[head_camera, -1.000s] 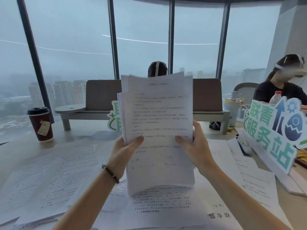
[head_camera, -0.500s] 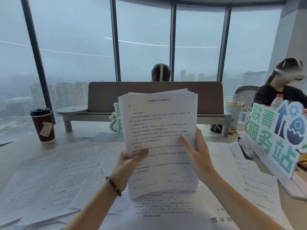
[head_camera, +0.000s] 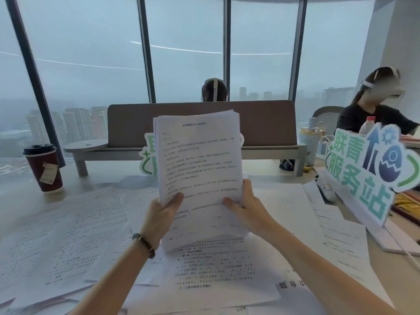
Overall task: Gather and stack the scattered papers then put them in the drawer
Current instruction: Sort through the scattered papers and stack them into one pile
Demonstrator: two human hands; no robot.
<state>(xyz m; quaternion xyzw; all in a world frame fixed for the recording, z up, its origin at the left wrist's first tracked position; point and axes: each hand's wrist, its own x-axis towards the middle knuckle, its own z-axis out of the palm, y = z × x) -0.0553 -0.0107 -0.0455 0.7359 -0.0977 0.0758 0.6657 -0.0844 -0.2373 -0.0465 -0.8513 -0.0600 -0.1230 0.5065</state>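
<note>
A stack of printed papers stands upright above the table, its lower edge near the sheets below. My left hand grips its left side with the thumb on the front page. My right hand grips the right side the same way. Several loose printed sheets lie scattered over the table on the left, and more sheets lie on the right and under my arms. No drawer is in view.
A dark red paper cup with a black lid stands at the far left. A green-and-white standing sign is at the right, a second sign behind the stack. A brown desk divider crosses the back. Two seated people are beyond.
The stack has dropped lower in my hands toward the table, and its sheets look more evenly lined up. Both hands keep their grip on its sides.
</note>
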